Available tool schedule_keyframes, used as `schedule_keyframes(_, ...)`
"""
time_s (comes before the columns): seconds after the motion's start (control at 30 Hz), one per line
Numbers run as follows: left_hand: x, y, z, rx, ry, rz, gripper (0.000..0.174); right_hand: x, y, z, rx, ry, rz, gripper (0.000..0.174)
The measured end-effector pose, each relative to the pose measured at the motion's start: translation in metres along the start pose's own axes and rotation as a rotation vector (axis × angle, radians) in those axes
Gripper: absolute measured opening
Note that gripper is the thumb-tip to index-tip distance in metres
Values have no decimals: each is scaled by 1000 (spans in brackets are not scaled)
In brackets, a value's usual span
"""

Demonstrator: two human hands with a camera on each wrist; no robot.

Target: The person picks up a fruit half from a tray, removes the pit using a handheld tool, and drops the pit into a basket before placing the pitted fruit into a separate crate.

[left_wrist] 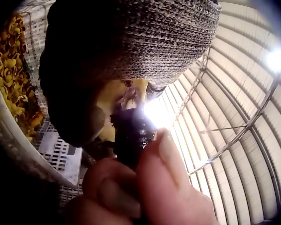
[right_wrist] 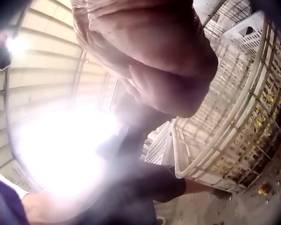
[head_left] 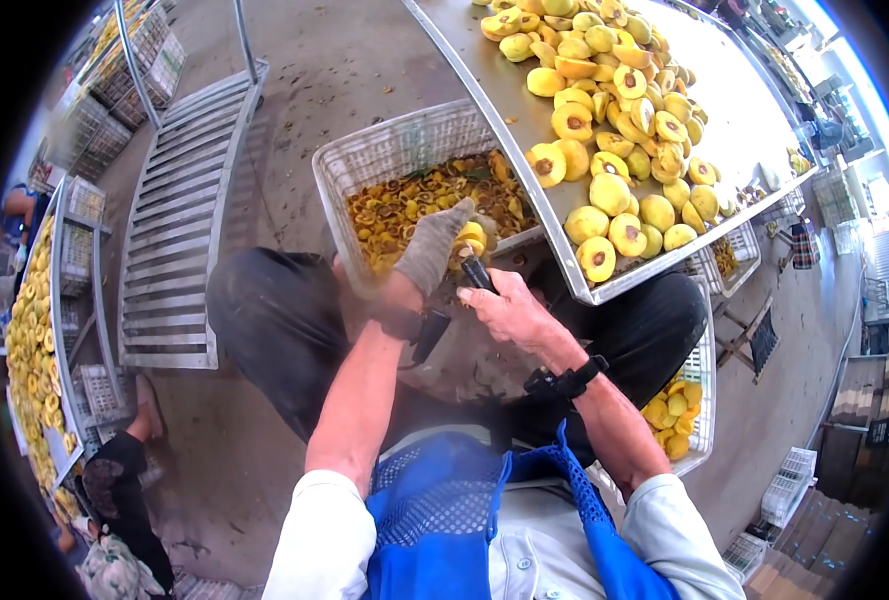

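In the head view the left hand (head_left: 433,246), in a grey knit glove, holds a yellow fruit half (head_left: 472,238) above a crate of peels and scraps. Bare fingers of the right hand (head_left: 510,308) pinch a short black-handled tool (head_left: 479,274), its end against the fruit. The left wrist view shows the glove (left_wrist: 145,42) curled round the fruit (left_wrist: 110,96), with the black tool (left_wrist: 131,133) touching it and the right hand (left_wrist: 154,187) gripping the handle. In the right wrist view the right hand (right_wrist: 154,61) covers the tool, and glare hides much.
A white crate (head_left: 365,150) of peels stands between the knees. At the right, a metal table (head_left: 525,110) bears many fruit halves (head_left: 610,193), its edge close to the right hand. Another crate (head_left: 707,400) holds fruit by the right thigh. A slatted metal cart (head_left: 180,215) stands left.
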State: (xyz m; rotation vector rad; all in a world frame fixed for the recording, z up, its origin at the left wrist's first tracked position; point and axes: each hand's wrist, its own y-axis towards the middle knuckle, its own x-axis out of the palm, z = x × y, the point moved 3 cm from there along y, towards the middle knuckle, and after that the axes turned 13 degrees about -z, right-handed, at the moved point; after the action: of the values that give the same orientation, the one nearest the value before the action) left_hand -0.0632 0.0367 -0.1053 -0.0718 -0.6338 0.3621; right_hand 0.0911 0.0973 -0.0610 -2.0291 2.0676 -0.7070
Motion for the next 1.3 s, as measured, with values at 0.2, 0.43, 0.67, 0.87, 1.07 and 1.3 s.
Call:
schedule_keyframes(0.2, 3, -6, 1, -32, -166, 54, 48, -1, 8, 9, 9, 378, -181, 31)
schedule_keyframes(0.43, -1, -1, -6, -1, -290, -58, 49, -3, 15, 17, 34, 552, -234, 29)
schedule_keyframes(0.67, -14, 13, -17, -7, -399, -10, 49, -6, 24, 22, 25, 729, -284, 28)
schedule_keyframes(0.87, -12, 14, -24, -50, -491, 100, 42, -2, 26, 30, 15, 838, -329, 29)
schedule_keyframes(1.07, -16, 19, -40, 50, -833, -382, 53, 4, 20, 13, -37, 894, -395, 27)
schedule_keyframes(1.3, -47, 22, -39, 142, -673, 82, 61, -13, 28, 2, -113, 766, -234, 24)
